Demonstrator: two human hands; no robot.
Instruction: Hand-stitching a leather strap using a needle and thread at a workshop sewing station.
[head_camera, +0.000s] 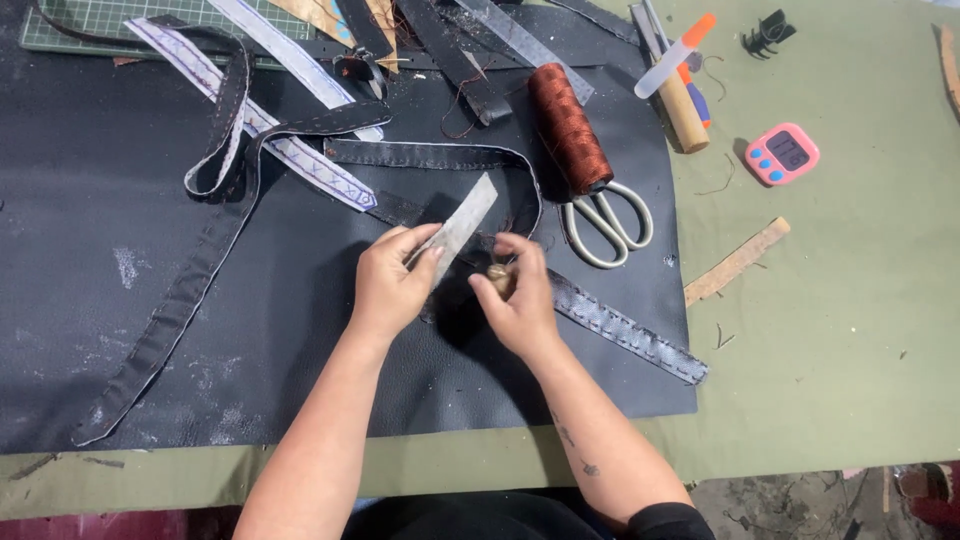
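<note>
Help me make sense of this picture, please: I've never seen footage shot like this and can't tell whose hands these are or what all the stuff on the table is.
There is one picture, taken by a camera worn on a person's head, looking down at their own two bare hands over a worktable with a green cover.

The left hand pinches a short pale strip of material. The right hand holds a small roundish brown object; what it is, I cannot tell.

Under the hands lies a large black leather sheet, with long dark stitched straps looping across it. Beside them lie a spool of reddish-brown thread, scissors, a pink digital timer, a wooden-handled tool, a black hair clip, a green cutting mat at the top left, and a brown scrap strip.
</note>
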